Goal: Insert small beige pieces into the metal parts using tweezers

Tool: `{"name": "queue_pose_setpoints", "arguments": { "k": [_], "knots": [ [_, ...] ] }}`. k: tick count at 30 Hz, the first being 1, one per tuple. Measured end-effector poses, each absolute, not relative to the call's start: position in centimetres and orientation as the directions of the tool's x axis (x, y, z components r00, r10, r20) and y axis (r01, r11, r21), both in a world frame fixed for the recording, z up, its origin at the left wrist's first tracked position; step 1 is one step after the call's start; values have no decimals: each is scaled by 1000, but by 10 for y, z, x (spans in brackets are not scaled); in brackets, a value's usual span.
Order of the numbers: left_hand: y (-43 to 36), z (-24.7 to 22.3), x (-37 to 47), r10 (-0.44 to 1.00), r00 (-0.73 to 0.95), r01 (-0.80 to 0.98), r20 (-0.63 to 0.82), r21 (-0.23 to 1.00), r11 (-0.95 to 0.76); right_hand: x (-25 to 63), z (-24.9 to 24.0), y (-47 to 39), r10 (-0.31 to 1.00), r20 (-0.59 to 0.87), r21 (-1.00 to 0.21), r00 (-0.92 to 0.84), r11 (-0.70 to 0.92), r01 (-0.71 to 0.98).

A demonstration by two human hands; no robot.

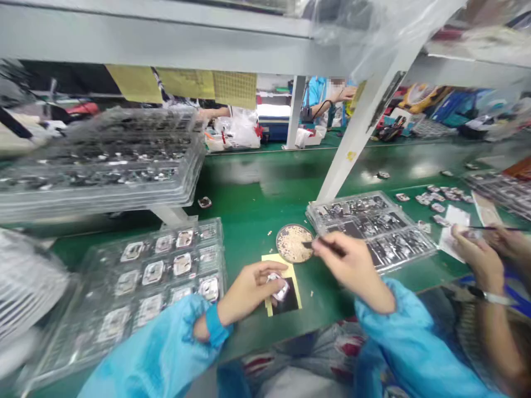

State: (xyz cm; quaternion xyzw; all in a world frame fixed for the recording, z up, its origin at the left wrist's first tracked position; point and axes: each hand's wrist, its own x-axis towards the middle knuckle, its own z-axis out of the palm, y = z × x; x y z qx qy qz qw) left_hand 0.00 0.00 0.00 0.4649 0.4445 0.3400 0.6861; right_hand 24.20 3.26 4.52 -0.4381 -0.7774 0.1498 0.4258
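head view: the left hand (253, 288) has its thumb and fingers closed on a small silvery part (282, 292), partly covered by the thumb. the right hand (347, 264) is pinched on a dark slim tool (335, 249); the tool's end reaches over a round dish (292, 255) of pale bits, though blur prevents telling whether it touches them. the held part is above a dark pad (293, 301) on a yellow sheet (271, 258), just in front of the dish. a few pale crumbs lie on the green bench (249, 221) near the dish. to the left, a clear tray (222, 243) carries similar silvery parts in compartments; to the right, a second tray (310, 216) holds dark and shiny pieces. farther left, stacked trays (182, 190) sit on a raised support. at far right, a co-worker's hands (481, 257) are above white paper (457, 215).
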Motion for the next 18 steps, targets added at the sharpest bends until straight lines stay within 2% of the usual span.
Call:
{"name": "queue_pose_setpoints", "arguments": {
  "k": [3,6,9,13,18],
  "knots": [
    [-6,6,2,843,479,-77,-245,945,318,218,22,15,713,545,-510,-442,700,500],
    [-7,6,3,869,441,-69,-226,956,284,203,5,7,687,528,-480,-499,726,492],
    [-6,3,2,900,369,-37,-231,964,263,200,-1,10,718,490,-563,-494,693,449],
    [-5,3,0,906,387,20,-174,983,180,201,3,19,793,425,-728,-437,586,355],
    [-4,2,-2,898,400,72,-184,983,169,201,14,23,838,357,-812,-413,497,306]
  ]
}}
